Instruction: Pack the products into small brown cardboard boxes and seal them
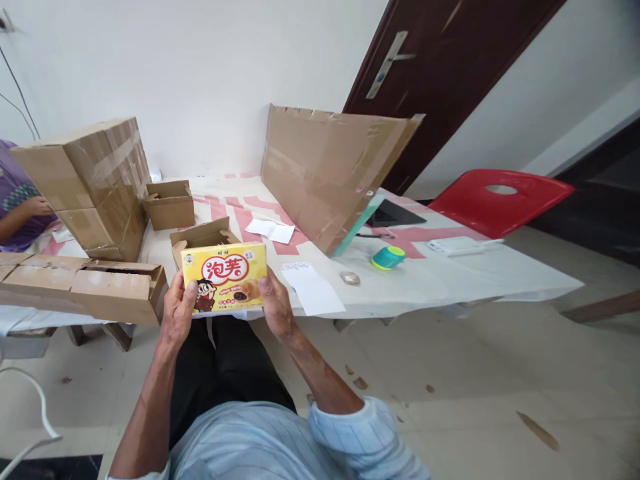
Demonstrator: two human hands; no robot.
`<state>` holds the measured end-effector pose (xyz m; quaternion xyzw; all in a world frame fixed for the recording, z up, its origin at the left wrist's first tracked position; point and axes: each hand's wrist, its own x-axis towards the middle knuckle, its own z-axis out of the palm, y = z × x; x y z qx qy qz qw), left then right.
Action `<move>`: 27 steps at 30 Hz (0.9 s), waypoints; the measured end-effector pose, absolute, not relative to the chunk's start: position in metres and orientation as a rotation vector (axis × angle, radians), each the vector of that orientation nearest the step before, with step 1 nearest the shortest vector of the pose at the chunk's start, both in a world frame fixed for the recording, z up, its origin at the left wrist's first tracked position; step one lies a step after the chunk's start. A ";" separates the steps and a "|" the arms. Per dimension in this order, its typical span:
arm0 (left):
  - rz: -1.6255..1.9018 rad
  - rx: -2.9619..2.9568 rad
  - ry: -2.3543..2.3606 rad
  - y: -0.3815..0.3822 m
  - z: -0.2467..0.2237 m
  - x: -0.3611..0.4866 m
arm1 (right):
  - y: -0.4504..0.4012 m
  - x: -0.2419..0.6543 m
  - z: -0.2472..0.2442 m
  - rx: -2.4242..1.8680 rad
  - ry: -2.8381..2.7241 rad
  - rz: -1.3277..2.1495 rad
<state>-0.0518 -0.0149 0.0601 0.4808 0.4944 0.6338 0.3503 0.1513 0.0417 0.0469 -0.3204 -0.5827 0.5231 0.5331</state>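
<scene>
A yellow snack box (235,279) with red lettering and a cartoon figure is held upright, its printed front facing me. My left hand (179,308) grips its left end, thumb on the front. On its right end, my right hand (276,305) holds it the same way; the fingers behind the box are hidden. Just behind it, an open small cardboard box (207,233) stands on the table and is partly covered by the yellow one. Another small open carton (170,205) is farther back. White paper sheets (314,290) lie to the right of my right hand.
Large cardboard boxes (100,180) and a long carton (85,283) stand at the left, near another person's hand (39,207). A big cardboard panel (335,167) leans at centre. A teal tape roll (388,257), white power strip (457,245) and red chair (500,200) are at the right.
</scene>
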 end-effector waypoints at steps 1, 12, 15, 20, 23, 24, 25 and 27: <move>1.664 1.288 1.283 -0.014 0.069 -0.053 | 0.042 0.152 0.060 -0.727 -1.396 1.240; 1.687 1.247 1.290 -0.011 0.071 -0.051 | 0.043 0.152 0.061 -0.739 -1.480 1.219; 1.509 1.121 1.329 -0.012 0.046 -0.055 | 0.047 0.154 0.028 -0.800 -1.520 1.224; 1.369 1.150 1.276 -0.021 0.038 -0.069 | 0.048 0.160 -0.005 -0.800 -1.586 1.300; 1.368 1.209 1.326 -0.022 0.055 -0.079 | 0.047 0.162 -0.003 -0.751 -1.610 1.347; 1.367 1.223 1.331 -0.022 0.061 -0.081 | 0.047 0.162 -0.001 -0.728 -1.626 1.369; 1.366 1.241 1.329 -0.022 0.067 -0.084 | 0.050 0.162 0.001 -0.698 -1.646 1.389; 1.373 1.288 1.321 -0.023 0.079 -0.090 | 0.059 0.164 0.005 -0.661 -1.670 1.359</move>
